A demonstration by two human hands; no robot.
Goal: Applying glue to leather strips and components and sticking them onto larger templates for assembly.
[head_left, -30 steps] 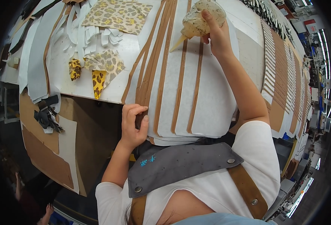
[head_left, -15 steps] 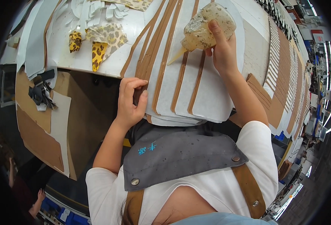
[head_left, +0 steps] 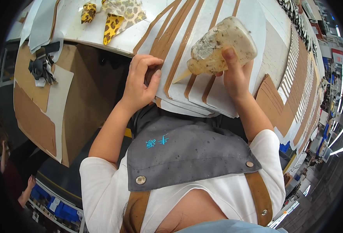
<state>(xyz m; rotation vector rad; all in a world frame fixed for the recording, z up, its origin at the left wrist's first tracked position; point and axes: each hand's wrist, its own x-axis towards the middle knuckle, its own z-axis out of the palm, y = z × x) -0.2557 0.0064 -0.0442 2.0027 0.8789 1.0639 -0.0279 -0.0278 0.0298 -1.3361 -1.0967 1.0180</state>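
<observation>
My right hand (head_left: 236,75) grips a cloudy, stained squeeze bottle (head_left: 224,44), with the thumb along its near side. Its pale yellow nozzle (head_left: 182,77) slants down to the left, the tip close to a white sheet beside a brown strip (head_left: 179,58). Whether the tip touches is hard to tell. At the left edge of the fanned white sheets (head_left: 222,99), my left hand (head_left: 142,81) is closed, fingers curled and thumb opposite, around the lower ends of a bundle of brown strips (head_left: 167,35). Those ends are mostly hidden by the fingers.
Leopard-print scraps (head_left: 115,23) lie on the white table (head_left: 86,33) at the far left. Brown boards with pale strips (head_left: 295,77) fill the right side. A cardboard box (head_left: 76,97) with dark scraps on its panel stands left. Another person's hand (head_left: 30,182) shows lower left.
The bottle and its nozzle tip have come nearer to me, along the strip toward the sheets' near ends. My left hand stays at the left edge. The whole view has shifted slightly.
</observation>
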